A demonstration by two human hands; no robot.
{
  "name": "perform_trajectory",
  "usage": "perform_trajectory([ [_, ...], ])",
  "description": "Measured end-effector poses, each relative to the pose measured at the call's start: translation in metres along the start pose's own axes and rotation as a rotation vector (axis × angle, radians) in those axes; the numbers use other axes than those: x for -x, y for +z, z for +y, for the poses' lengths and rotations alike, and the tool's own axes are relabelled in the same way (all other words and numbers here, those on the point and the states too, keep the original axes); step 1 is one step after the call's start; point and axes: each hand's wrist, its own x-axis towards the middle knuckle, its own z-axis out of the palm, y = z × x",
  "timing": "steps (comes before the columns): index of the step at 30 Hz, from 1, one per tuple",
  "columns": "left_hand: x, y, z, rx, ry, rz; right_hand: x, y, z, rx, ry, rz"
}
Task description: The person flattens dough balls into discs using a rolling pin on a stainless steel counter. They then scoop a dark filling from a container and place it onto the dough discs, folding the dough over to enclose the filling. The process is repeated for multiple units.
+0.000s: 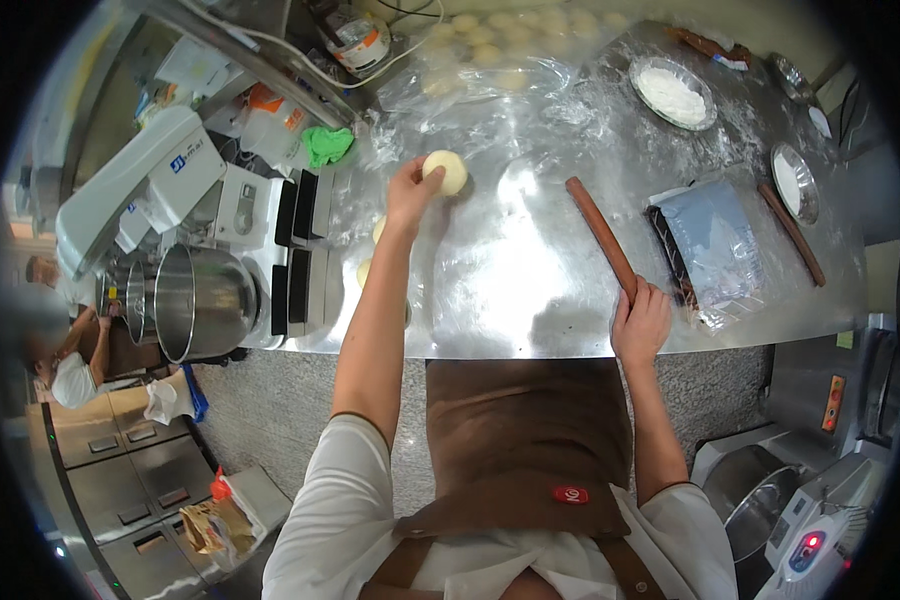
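Note:
A round, pale ball of dough (448, 172) is pinched at its left side by my left hand (412, 191), thumb over its face. Under my left forearm, more dough pieces (364, 271) partly show on the steel tabletop (480, 225). By the table's front edge, my right hand (643, 319) grips the near end of a reddish-brown wooden rolling pin (600, 229). The pin points away from me and slightly left.
At the back, several dough balls (487, 34) lie beneath clear plastic sheeting. Flour fills a metal bowl (675, 94); a second bowl (793, 184) and another wooden rod (791, 234) are at right, beyond a bagged package (709, 244). Stand mixers (210, 300) and loaf tins (300, 281) crowd the left.

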Motion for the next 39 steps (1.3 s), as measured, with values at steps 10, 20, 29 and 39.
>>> perform_trajectory([
  [10, -0.001, 0.077, -0.032, -0.764, 0.632, 0.225, -0.002, 0.004, 0.005, -0.035, 0.018, 0.035],
  [20, -0.019, 0.055, -0.056, -0.393, 0.499, 0.099, -0.003, 0.005, 0.006, -0.047, 0.023, 0.005],
  [29, 0.080, 0.071, -0.014, -0.461, 0.123, -0.182, -0.002, 0.002, 0.005, -0.046, 0.017, 0.034],
  [39, 0.174, 0.078, 0.020, 0.004, -0.031, -0.315, -0.001, 0.003, 0.004, -0.048, -0.004, 0.091],
])
